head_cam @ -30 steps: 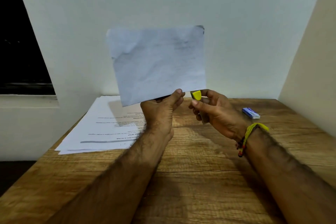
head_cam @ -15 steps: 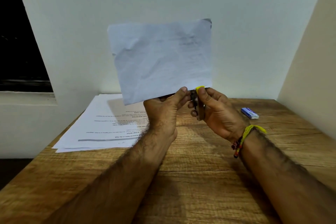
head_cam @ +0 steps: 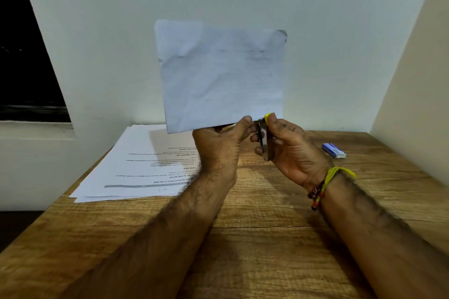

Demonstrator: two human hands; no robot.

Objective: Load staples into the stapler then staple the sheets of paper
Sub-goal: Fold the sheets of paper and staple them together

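My left hand (head_cam: 221, 143) pinches the lower edge of a set of white sheets (head_cam: 221, 75) and holds them upright above the table, blank back toward me. My right hand (head_cam: 289, 148) grips a small metal stapler with a yellow tip (head_cam: 264, 139), held upright. Its jaws sit over the lower right corner of the sheets, right beside my left thumb. Whether a staple is in the paper is hidden by my fingers.
A stack of printed pages (head_cam: 138, 165) lies on the left of the wooden table (head_cam: 267, 238). A small blue staple box (head_cam: 333, 150) lies at the right, near the side wall. A dark window opening is at the far left.
The stapler has gone from beside the sheets to over their lower right corner, turning from yellow tip up to metal side facing me. The sheets rose slightly and shifted right.
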